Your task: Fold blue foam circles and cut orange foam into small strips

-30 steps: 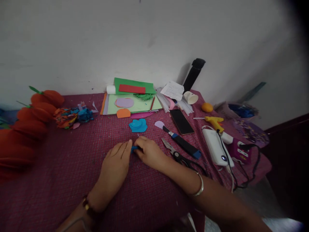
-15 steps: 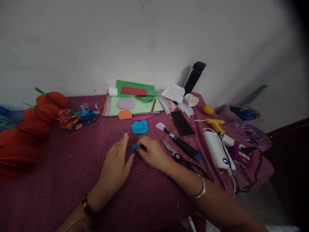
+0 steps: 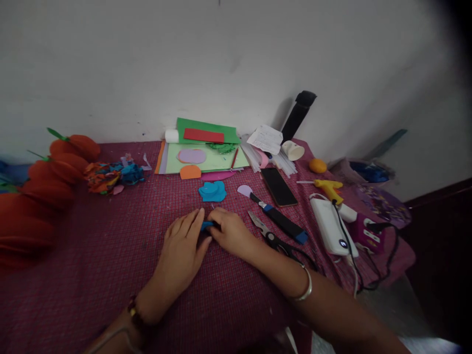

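Note:
My right hand (image 3: 231,233) is closed in a pinch on a small folded blue paper piece (image 3: 206,225), low over the cloth. At the left end of that piece, my left hand (image 3: 181,242) reaches with its fingers stretched out and the thumb apart. Its fingertips hide part of the piece, and whether they press on it I cannot tell. Just beyond both hands lies a small pile of light blue paper cut-outs (image 3: 213,191). Scissors (image 3: 271,236) and a black-and-blue handled cutter (image 3: 282,222) rest to the right of my right hand.
Orange paper pumpkins (image 3: 55,172) and crumpled paper scraps (image 3: 112,175) are at the left. Coloured sheets (image 3: 214,164) lie by the wall. A phone (image 3: 279,187), a yellow glue gun (image 3: 330,189), a white power bank (image 3: 334,226) and a purple power strip (image 3: 368,233) with cables stand right.
My left hand has moved right and closer to my right hand, its fingertips now covering more of the blue piece. The right hand keeps its pinch. The view has shifted slightly.

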Tool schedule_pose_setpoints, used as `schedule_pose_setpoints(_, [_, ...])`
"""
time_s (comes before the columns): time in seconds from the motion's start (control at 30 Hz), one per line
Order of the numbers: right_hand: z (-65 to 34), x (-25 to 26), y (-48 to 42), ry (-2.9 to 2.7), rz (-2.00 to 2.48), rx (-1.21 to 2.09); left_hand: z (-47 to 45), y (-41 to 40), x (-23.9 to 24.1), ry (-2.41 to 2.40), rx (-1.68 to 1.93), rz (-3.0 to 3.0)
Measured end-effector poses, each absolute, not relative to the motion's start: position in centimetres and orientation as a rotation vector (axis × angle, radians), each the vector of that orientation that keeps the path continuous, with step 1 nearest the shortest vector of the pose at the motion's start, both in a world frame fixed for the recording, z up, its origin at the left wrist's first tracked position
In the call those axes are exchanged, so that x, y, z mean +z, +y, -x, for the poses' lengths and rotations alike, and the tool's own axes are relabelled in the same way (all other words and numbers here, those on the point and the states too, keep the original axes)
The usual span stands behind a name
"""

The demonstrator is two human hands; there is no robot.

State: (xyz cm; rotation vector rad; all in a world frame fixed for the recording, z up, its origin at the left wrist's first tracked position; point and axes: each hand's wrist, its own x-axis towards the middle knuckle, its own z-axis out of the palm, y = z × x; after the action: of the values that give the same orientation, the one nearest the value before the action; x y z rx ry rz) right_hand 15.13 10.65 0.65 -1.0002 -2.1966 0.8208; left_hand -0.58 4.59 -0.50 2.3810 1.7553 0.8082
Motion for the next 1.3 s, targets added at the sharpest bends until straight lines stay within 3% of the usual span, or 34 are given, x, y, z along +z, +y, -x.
schedule_pose_setpoints(0.07, [-15.2, 0.9, 10.6, -2.056, 1.008, 0.956, 0.7, 4.7, -0.6, 1.700, 0.979, -2.203])
schedule_pose_setpoints(0.2, [-15.2, 1.2, 10.6, -1.616, 0.930, 1.546, 0.7, 4.8, -0.3, 1.622, 1.256, -1.846])
schedule_pose_setpoints(0.37, [-15.1, 0.9, 10.3, -1.302, 0.815, 1.911, 0.4, 4.3, 1.1, 1.522, 1.357, -1.957])
schedule_pose_setpoints(0.5, [-15.2, 1.4, 10.1, -1.486, 0.747, 1.835, 0.5, 3.8, 2.1, 1.492, 1.464, -2.081])
schedule_pose_setpoints(0.73, [-15.7, 2.6, 9.9, -1.921, 0.670, 1.241, 0.7, 4.0, 2.4, 1.476, 1.492, -2.282])
schedule_pose_setpoints(0.97, [-16.0, 2.3, 10.0, -2.022, 0.616, 1.072, 0.9, 4.2, 1.8, 1.494, 1.384, -2.324])
schedule_pose_setpoints(1.07, [-15.9, 2.2, 10.1, -2.011, 0.632, 1.144, 0.8, 4.1, 1.9, 1.479, 1.385, -2.301])
schedule_pose_setpoints(1.3, [-15.2, 1.8, 9.5, -1.417, 0.615, 1.862, -0.1, 3.0, 2.7, 1.483, 1.510, -2.087])
